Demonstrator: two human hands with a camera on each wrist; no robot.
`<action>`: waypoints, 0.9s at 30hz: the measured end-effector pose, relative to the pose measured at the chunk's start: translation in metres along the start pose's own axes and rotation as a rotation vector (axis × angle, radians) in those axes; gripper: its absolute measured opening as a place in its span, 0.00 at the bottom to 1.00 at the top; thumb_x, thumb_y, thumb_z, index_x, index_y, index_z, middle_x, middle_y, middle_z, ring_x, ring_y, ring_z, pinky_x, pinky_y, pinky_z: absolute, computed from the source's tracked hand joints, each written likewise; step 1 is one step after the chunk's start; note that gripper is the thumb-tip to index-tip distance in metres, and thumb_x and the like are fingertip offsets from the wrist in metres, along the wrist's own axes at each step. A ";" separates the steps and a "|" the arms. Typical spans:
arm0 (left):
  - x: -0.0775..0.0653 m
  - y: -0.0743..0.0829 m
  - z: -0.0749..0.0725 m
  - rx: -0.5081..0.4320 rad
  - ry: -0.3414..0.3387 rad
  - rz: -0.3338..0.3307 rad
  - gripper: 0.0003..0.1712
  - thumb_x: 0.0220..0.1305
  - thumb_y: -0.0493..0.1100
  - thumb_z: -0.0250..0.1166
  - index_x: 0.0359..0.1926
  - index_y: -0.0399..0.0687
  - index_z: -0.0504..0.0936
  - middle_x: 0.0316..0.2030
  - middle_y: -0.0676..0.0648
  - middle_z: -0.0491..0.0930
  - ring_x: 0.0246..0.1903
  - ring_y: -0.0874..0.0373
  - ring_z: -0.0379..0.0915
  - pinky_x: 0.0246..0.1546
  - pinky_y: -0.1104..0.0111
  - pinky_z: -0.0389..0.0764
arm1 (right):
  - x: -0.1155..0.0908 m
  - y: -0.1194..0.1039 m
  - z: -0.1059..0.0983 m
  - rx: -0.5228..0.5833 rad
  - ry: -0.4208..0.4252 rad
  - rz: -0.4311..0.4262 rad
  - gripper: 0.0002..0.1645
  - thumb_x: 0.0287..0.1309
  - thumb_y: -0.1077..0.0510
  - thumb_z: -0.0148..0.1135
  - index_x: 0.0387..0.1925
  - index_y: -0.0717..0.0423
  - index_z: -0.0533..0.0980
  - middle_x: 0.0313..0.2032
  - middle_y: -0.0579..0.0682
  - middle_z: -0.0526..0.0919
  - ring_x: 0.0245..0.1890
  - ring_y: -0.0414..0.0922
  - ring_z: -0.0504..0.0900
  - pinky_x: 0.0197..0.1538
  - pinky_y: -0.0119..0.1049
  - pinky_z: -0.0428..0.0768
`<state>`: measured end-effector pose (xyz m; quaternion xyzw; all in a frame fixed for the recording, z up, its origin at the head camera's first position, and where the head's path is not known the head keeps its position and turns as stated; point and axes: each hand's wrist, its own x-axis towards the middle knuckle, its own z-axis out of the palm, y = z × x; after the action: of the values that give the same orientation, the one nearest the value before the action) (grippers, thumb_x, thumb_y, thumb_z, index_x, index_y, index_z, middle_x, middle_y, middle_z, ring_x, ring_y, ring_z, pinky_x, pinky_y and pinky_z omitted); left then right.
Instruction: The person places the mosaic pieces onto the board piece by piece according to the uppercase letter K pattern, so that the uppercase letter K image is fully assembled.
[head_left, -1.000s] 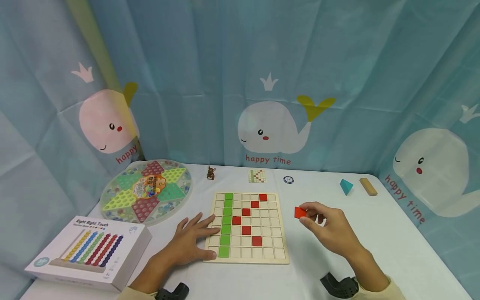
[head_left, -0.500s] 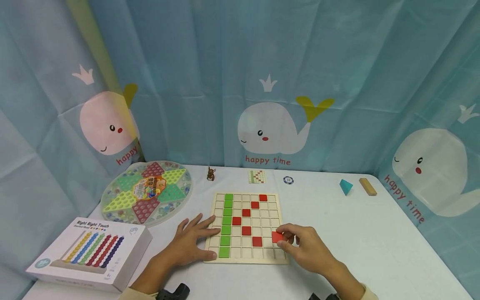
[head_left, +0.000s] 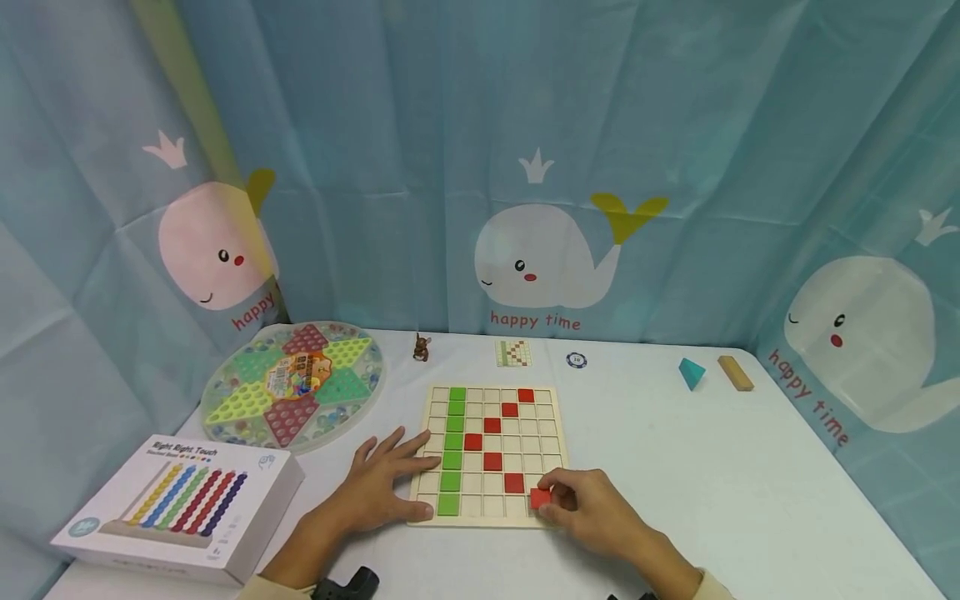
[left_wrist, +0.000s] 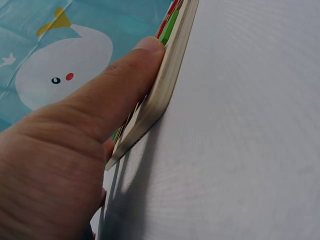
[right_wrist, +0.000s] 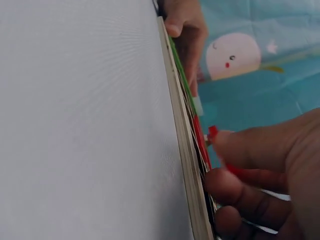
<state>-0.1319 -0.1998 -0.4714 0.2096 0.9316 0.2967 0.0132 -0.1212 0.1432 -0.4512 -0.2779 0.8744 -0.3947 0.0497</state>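
Note:
A wooden grid board (head_left: pixel 543 442) lies flat on the table. Green square tiles (head_left: pixel 452 459) fill one column near its left side, and several red square tiles (head_left: pixel 492 461) form a bent diagonal. Between thumb and fingers my right hand (head_left: pixel 592 512) pinches another red tile (head_left: pixel 540 498), over the bottom row toward the board's right. In the right wrist view this red tile (right_wrist: pixel 213 132) is tilted and partly covered by the thumb. My left hand (head_left: pixel 382 483) rests spread on the board's left edge, its thumb on the near left corner.
Behind the board stand a small brown figurine (head_left: pixel 422 347), a pattern card (head_left: pixel 513 353) and a poker chip (head_left: pixel 577 360). A teal pyramid (head_left: pixel 692 374) and a wooden block (head_left: pixel 736 373) lie back right. To the left are a round checkers board (head_left: pixel 348 383) and a white box (head_left: pixel 180 508).
My right hand has carried the red tile from right of the board leftward and nearer, down over the bottom row. The left hand has stayed put on the board.

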 end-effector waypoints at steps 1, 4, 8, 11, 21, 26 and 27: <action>0.000 0.000 0.000 0.001 0.001 0.003 0.43 0.41 0.72 0.70 0.58 0.58 0.82 0.69 0.48 0.63 0.70 0.38 0.44 0.62 0.38 0.36 | 0.000 0.000 0.000 0.001 -0.008 0.005 0.09 0.53 0.60 0.71 0.36 0.50 0.80 0.22 0.36 0.74 0.23 0.34 0.72 0.26 0.29 0.74; 0.000 0.000 -0.001 0.001 -0.002 0.006 0.43 0.41 0.72 0.70 0.58 0.58 0.81 0.69 0.48 0.63 0.70 0.37 0.44 0.62 0.38 0.36 | 0.001 0.001 0.001 -0.001 -0.027 0.013 0.09 0.52 0.62 0.71 0.36 0.51 0.80 0.21 0.36 0.74 0.22 0.33 0.71 0.25 0.29 0.74; 0.001 0.000 -0.002 0.003 0.000 0.007 0.43 0.41 0.72 0.70 0.58 0.58 0.81 0.69 0.49 0.63 0.70 0.38 0.44 0.62 0.38 0.36 | 0.002 0.002 0.002 -0.017 -0.035 0.017 0.08 0.52 0.62 0.71 0.35 0.51 0.81 0.21 0.36 0.73 0.22 0.34 0.71 0.25 0.30 0.73; 0.000 0.001 -0.001 0.004 0.002 0.007 0.43 0.41 0.72 0.71 0.57 0.57 0.82 0.68 0.48 0.64 0.70 0.38 0.45 0.62 0.38 0.36 | 0.002 0.002 0.004 -0.035 -0.037 0.032 0.08 0.52 0.62 0.71 0.34 0.50 0.81 0.21 0.35 0.73 0.22 0.33 0.70 0.25 0.30 0.73; -0.006 0.001 0.000 0.007 -0.005 -0.023 0.41 0.40 0.70 0.72 0.57 0.59 0.82 0.68 0.49 0.65 0.70 0.39 0.45 0.63 0.40 0.36 | -0.002 0.001 0.008 -0.005 -0.019 0.004 0.12 0.51 0.63 0.70 0.40 0.56 0.82 0.22 0.36 0.74 0.22 0.33 0.71 0.26 0.29 0.74; -0.007 0.001 -0.002 -0.004 -0.014 -0.025 0.42 0.41 0.71 0.71 0.57 0.59 0.82 0.68 0.49 0.64 0.70 0.39 0.45 0.62 0.39 0.36 | -0.003 -0.005 -0.005 -0.042 0.055 0.019 0.14 0.56 0.59 0.68 0.44 0.57 0.81 0.22 0.36 0.74 0.23 0.34 0.71 0.25 0.29 0.73; -0.008 0.000 -0.002 -0.005 -0.014 -0.025 0.41 0.41 0.71 0.71 0.57 0.59 0.82 0.68 0.49 0.64 0.70 0.39 0.45 0.62 0.39 0.36 | -0.003 -0.007 -0.010 -0.066 0.084 0.019 0.15 0.56 0.58 0.69 0.45 0.57 0.81 0.22 0.35 0.73 0.24 0.35 0.71 0.25 0.29 0.73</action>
<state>-0.1251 -0.2039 -0.4703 0.2000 0.9332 0.2975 0.0242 -0.1188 0.1477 -0.4396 -0.2540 0.8908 -0.3766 0.0074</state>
